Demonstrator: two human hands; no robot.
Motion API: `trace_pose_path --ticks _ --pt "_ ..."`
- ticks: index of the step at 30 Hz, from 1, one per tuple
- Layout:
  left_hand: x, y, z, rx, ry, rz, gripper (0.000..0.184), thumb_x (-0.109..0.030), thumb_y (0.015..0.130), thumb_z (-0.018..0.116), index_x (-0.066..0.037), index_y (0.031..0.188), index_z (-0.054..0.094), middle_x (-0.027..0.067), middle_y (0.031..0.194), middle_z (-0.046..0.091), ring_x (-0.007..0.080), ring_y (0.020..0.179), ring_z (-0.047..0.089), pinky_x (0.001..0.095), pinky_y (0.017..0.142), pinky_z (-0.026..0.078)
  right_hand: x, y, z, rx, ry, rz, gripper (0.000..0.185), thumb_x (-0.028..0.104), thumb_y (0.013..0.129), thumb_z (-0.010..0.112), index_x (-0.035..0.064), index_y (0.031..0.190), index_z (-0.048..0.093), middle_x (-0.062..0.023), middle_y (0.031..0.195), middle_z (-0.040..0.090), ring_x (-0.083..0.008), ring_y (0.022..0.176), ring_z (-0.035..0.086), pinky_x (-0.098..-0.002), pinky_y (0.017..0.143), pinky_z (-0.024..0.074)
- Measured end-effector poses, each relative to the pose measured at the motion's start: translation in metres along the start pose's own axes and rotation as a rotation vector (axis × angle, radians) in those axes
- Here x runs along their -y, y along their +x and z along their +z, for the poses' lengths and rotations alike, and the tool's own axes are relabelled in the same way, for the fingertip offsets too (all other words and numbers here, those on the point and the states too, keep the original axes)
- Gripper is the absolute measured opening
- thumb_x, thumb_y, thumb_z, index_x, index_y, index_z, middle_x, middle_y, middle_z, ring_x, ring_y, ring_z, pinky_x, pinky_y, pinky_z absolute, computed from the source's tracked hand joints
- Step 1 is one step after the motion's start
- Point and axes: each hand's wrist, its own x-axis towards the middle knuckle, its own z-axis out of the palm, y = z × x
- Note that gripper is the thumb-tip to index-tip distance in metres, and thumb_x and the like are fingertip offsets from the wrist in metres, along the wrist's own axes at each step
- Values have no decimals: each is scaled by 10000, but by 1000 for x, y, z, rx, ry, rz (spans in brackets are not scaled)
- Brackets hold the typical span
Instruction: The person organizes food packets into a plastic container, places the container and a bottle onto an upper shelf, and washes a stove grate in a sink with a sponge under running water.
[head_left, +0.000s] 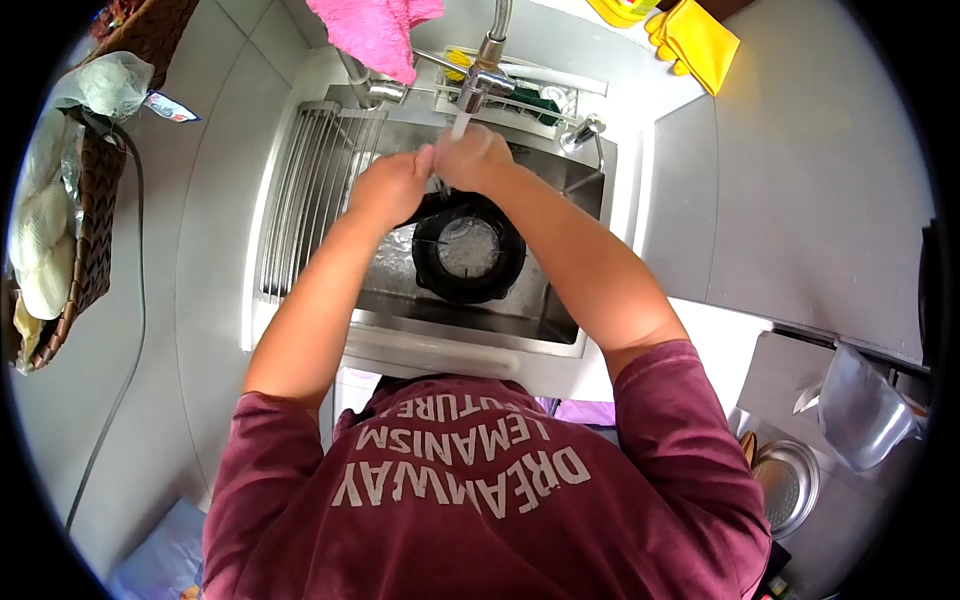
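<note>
Both hands meet under the running faucet [480, 85], over the steel sink [390, 285]. My left hand [388, 188] is closed, thumb toward the other hand; whatever is inside its fingers is hidden. My right hand [472, 160] is directly beneath the spout, blurred by water and motion, so its fingers are unclear. Just below them, a black round piece [425, 265] with a notched rim and a shiny, clear-looking centre sits in the basin. A black extension of it reaches up near my left hand; I cannot tell whether they touch.
A roll-up drying rack [315, 200] covers the sink's left side. Behind the faucet is a wire caddy [545, 100]. A pink cloth [370, 35] hangs at back left; yellow gloves [700, 45] lie at back right. A woven basket [95, 220] stands left, a clear jug [865, 410] right.
</note>
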Motion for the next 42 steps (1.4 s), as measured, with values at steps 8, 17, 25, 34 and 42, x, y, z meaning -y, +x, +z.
trace_pose_path --ticks 8,17,25,34,42 --pt "64 -8 18 -14 -338 -82 538 -505 821 690 -12 625 603 49 489 477 172 459 392 334 477 339 -49 0 6 -158 504 -101 403 377 908 559 5 1003 682 -149 981 682 -258 991 642 -359 849 496" --pt "71 -57 51 -184 -1154 -326 492 -431 940 588 -99 585 514 -64 567 440 42 516 336 232 488 247 -156 27 124 -450 1112 190 445 391 964 499 -1 1091 667 -103 1073 679 -186 988 616 -295 863 446" --pt "33 -77 17 -66 -1096 -237 418 -347 947 605 -109 619 507 -100 565 369 17 520 299 221 469 225 -85 1 198 -48 1595 489 722 637 942 346 61 1357 478 -138 1307 556 -277 1230 492 -428 1058 318" --pt "20 -79 -12 -65 -1215 -435 462 -513 956 492 -152 669 489 -69 514 399 37 376 265 209 369 203 -57 16 191 282 2143 212 846 787 837 352 72 1253 531 -105 1193 619 -251 1097 587 -398 994 395" --pt "54 -53 33 -413 -1315 -418 510 -493 980 454 -18 965 639 31 831 647 125 638 571 257 592 482 -90 -24 166 -196 2092 217 496 453 880 652 61 1175 581 -53 1092 626 -178 1013 567 -340 905 428"
